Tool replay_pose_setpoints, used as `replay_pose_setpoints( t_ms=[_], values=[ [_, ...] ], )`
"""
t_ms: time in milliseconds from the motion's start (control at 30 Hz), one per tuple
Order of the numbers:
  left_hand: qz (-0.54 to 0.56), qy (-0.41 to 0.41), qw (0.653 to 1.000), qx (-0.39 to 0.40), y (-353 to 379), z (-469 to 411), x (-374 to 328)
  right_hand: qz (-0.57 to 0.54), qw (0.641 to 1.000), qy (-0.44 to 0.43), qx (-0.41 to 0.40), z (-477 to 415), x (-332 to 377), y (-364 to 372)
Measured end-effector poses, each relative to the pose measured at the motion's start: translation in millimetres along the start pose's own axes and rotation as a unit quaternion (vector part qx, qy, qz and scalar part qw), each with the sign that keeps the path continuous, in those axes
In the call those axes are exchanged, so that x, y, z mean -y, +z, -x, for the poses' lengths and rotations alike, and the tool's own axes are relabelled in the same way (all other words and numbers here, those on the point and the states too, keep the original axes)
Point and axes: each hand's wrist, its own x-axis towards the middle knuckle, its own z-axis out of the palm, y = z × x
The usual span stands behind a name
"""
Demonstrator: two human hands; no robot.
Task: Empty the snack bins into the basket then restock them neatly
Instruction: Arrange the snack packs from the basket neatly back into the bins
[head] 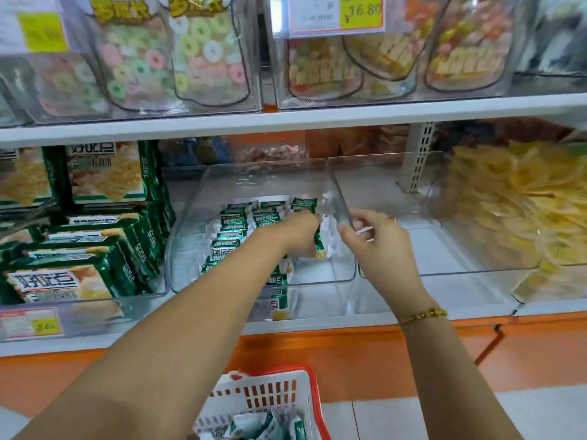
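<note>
Right hand (373, 238) grips the bin (187, 236) — left hand (297, 231), fingers hidden, among packets (235, 223).

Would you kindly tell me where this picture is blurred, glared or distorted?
Head view: yellow snacks at right smeared by motion; upper-shelf candy bags soft; clear bin walls carry pale glare; white shelf edge slants and bows slightly from the wide lens; green packets, left hand and right hand fairly crisp.

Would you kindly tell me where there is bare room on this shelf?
The clear bin between the packet bin and the yellow snacks is bare. The packet bin's front right corner is free; green packets crowd its left.
</note>
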Motion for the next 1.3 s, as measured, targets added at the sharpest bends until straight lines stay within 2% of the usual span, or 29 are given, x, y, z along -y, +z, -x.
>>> replay_pose_setpoints(
  t_ms=[100,267,367,433,500,567,600,667,700,767,867,933,1033,1133,1200,1300],
  values=[
    [-0.054,0.005,0.999,-0.004,14.5,-7.4,0.5,0.001,1.0,0.004,-0.007,0.7,0.2,-0.8],
    [-0.056,-0.035,0.994,0.092,21.4,-17.5,4.3,-0.001,1.0,0.014,-0.008,5.5,3.6,-4.4],
    [-0.054,-0.03,0.995,0.083,15.9,-12.6,1.6,-0.001,1.0,0.021,-0.022,13.8,8.4,-7.7],
    [0.004,-0.016,0.998,0.063,12.9,0.7,-0.4,0.012,0.999,0.007,-0.051,21.9,15.5,-10.0],
    [0.095,-0.014,0.995,-0.005,7.0,24.6,-1.6,0.013,0.997,-0.032,-0.076,32.0,26.6,-11.4],
    [0.144,0.007,0.978,-0.148,2.3,59.6,-0.4,0.007,0.996,-0.064,-0.058,43.3,39.3,-9.7],
    [0.173,0.025,0.958,-0.228,1.8,81.1,-0.7,0.007,0.996,-0.079,-0.029,48.8,45.4,-7.2],
    [0.232,0.045,0.913,-0.334,9.9,130.7,0.8,0.016,0.993,-0.104,0.057,62.2,57.3,3.6],
    [0.246,0.033,0.9,-0.358,17.7,154.8,3.7,0.023,0.987,-0.111,0.111,69.5,62.2,10.4],
    [0.275,-0.012,0.894,-0.354,39.2,198.4,14.2,0.028,0.967,-0.099,0.232,85.2,65.4,26.9],
    [0.304,-0.095,0.904,-0.285,91.7,244.1,47.0,0.055,0.914,-0.043,0.4,114.3,52.1,60.7],
    [0.298,-0.139,0.926,-0.187,130.7,261.8,67.0,0.14,0.86,-0.028,0.491,137.7,33.6,87.3],
    [0.298,-0.197,0.934,0.029,188.9,277.3,86.1,0.237,0.758,-0.033,0.606,182.0,8.2,120.4],
    [0.263,-0.203,0.904,0.269,237.4,295.5,89.3,0.296,0.667,-0.044,0.682,227.5,-12.6,144.2],
    [0.234,-0.173,0.884,0.365,257.4,307.5,87.1,0.293,0.644,-0.009,0.707,251.9,-28.4,155.8],
    [0.199,-0.138,0.873,0.425,274.3,320.1,83.9,0.274,0.616,0.007,0.738,278.1,-42.4,165.9]
  ],
)
